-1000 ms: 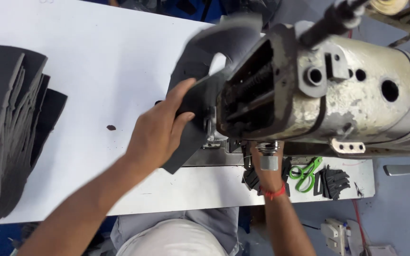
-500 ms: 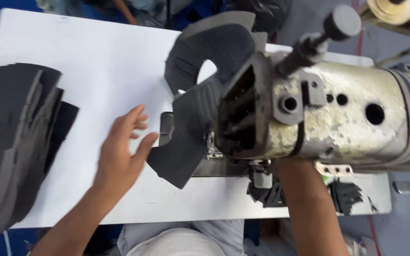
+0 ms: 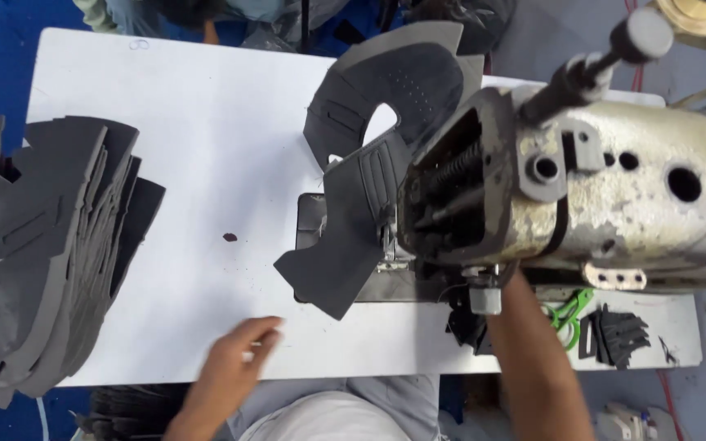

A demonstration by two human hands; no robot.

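Pulled back since half a second ago, the left hand [image 3: 234, 363] has left the dark grey shoe-upper piece [image 3: 361, 220] and now lies at the near edge of the white table [image 3: 206, 147], well apart from the sewing machine [image 3: 582, 196]. Its fingers [image 3: 259, 333] are loosely spread and hold nothing; they are blurred, so finer detail cannot be told.

The shoe-upper piece sits just left of the sewing machine's open head, its right edge tucked in under the head where the needle parts are, its curved top part reaching up and behind the machine, and its pointed lower flap hanging over the metal plate [image 3: 312, 224] set into the table. No hand touches it now.

The right forearm [image 3: 537, 359] runs up from the near edge to the underside of the machine. The right hand itself is hidden beneath the machine body, so whether its fingers are spread or closed on anything cannot be told.

Far to the left of the machine, at the table's left edge, a thick stack of grey cut pieces [image 3: 51, 253] fans out, partly over the edge. A small dark spot [image 3: 230, 238] marks the table between the stack and the machine. Just below the machine's right part lie green-handled snips [image 3: 569, 309] and, beside them, a little heap of small black cut pieces [image 3: 614, 333]. No package, label or sign shows clearly.
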